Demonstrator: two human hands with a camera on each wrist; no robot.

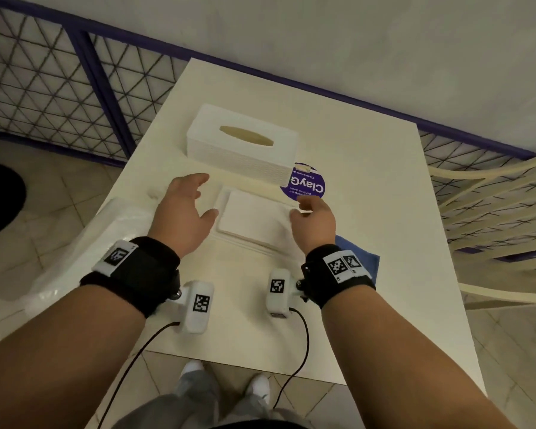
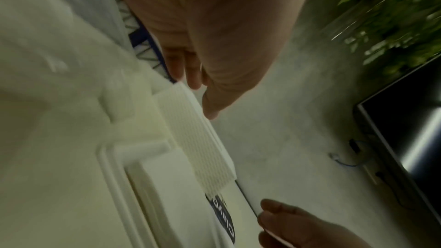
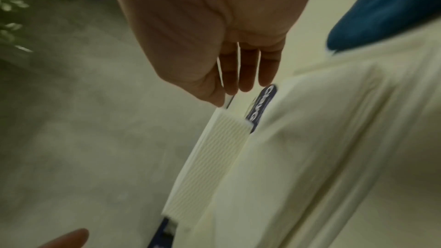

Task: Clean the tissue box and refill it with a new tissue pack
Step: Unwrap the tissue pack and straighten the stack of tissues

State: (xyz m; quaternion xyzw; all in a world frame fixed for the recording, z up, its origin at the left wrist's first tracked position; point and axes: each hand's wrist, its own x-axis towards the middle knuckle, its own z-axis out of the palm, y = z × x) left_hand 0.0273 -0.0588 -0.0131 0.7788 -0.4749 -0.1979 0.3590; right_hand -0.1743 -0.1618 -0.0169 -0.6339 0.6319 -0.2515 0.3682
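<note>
The white ribbed tissue box cover with an oval slot stands at the back of the white table. In front of it lies the box's white base tray, with a flat stack of white tissues on it. My left hand hovers open at the stack's left end. At the stack's right end my right hand is open too. Neither hand holds anything.
A round purple wipes pack lies beside the cover's right corner. A blue cloth lies under my right wrist. Crumpled clear plastic wrap hangs over the table's left edge. A mesh railing and a cream chair flank the table.
</note>
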